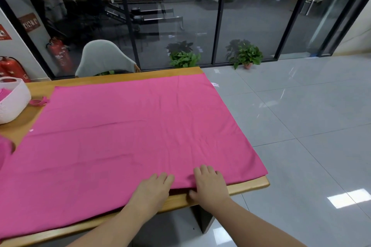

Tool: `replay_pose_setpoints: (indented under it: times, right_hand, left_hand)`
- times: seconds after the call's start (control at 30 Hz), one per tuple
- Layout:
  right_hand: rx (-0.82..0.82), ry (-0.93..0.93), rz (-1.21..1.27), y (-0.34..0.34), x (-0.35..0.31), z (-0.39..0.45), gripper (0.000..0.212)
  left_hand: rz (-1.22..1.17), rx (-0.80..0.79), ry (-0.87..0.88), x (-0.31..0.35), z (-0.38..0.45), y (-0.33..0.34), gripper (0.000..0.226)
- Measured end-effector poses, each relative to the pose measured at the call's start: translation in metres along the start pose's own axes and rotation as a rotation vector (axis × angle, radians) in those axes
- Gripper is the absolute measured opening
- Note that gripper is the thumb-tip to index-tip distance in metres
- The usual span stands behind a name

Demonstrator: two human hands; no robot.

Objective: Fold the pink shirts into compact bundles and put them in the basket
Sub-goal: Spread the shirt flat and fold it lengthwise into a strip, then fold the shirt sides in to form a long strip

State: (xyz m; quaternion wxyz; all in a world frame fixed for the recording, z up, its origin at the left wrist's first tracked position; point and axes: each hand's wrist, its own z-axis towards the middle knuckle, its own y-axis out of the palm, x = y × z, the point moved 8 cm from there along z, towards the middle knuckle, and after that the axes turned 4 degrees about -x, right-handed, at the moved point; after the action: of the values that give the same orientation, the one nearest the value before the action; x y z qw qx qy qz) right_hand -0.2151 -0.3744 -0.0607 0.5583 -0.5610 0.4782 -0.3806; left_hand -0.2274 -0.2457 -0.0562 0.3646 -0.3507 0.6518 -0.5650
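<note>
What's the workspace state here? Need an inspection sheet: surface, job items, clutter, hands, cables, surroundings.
Surface: wooden table, mostly covered by cloth.
Job's things: pink shirt spread flat, near edge at the table's front; white basket at far left with pink cloth inside; another pink piece at the left edge.
Clutter: small pink strip beside the basket.
Grippers: left hand lies on the shirt's near edge; right hand has fingers on top and thumb under the hem.
Cables: nothing seen.
Surroundings: grey chair, two potted plants, fire extinguishers, glass wall, tiled floor.
</note>
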Motion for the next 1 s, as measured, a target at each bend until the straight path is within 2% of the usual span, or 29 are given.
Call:
replay_pose_setpoints:
  times: [0.17,0.23,0.4,0.43,0.53,0.57,0.63,0.67,0.7,0.73,0.8,0.83,0.93,1.0]
  right_hand:
    - [0.034,-0.079,-0.113,0.000,-0.008,0.006,0.047]
    - [0.031,-0.100,-0.096,0.003,0.006,0.001,0.049]
    - [-0.053,-0.123,-0.133,0.017,0.031,-0.006,0.072]
    - [-0.055,-0.108,-0.125,0.017,0.037,-0.008,0.076]
    - [-0.018,-0.016,-0.100,0.010,0.056,-0.012,0.083]
    - [-0.021,-0.001,-0.112,0.004,0.058,-0.013,0.083]
    - [-0.063,-0.015,-0.058,-0.004,0.058,-0.015,0.071]
    - [-0.081,-0.055,-0.072,-0.003,0.057,-0.015,0.064]
    - [-0.102,-0.069,-0.030,-0.002,0.057,-0.016,0.059]
    - [-0.102,-0.070,-0.003,-0.002,0.059,-0.016,0.053]
    - [-0.056,-0.100,0.051,-0.008,0.060,-0.017,0.037]
    - [-0.054,-0.114,0.066,-0.010,0.061,-0.017,0.032]
    - [-0.050,-0.140,0.092,-0.021,0.065,-0.017,0.029]
    - [-0.082,-0.153,0.090,-0.024,0.068,-0.017,0.031]
  left_hand:
    - [-0.031,0.073,0.090,-0.001,-0.005,0.008,0.062]
    - [-0.035,0.052,0.082,-0.011,-0.011,0.016,0.075]
    - [-0.092,0.067,0.035,-0.037,-0.033,0.039,0.107]
    - [-0.096,0.083,0.032,-0.044,-0.037,0.041,0.107]
    - [-0.101,0.125,0.008,-0.065,-0.052,0.043,0.078]
    - [-0.102,0.119,-0.003,-0.073,-0.057,0.045,0.080]
    - [-0.100,0.046,-0.028,-0.084,-0.063,0.056,0.103]
    - [-0.115,0.018,-0.029,-0.085,-0.064,0.053,0.107]
    - [-0.120,-0.009,-0.039,-0.087,-0.068,0.049,0.101]
    - [-0.180,0.001,-0.057,-0.087,-0.069,0.042,0.084]
    - [-0.252,0.094,-0.050,-0.089,-0.069,0.025,0.041]
    - [-0.284,0.154,-0.054,-0.090,-0.071,0.016,0.028]
    - [-0.231,0.270,-0.039,-0.094,-0.076,0.000,0.023]
    - [-0.217,0.342,-0.011,-0.094,-0.081,-0.008,0.036]
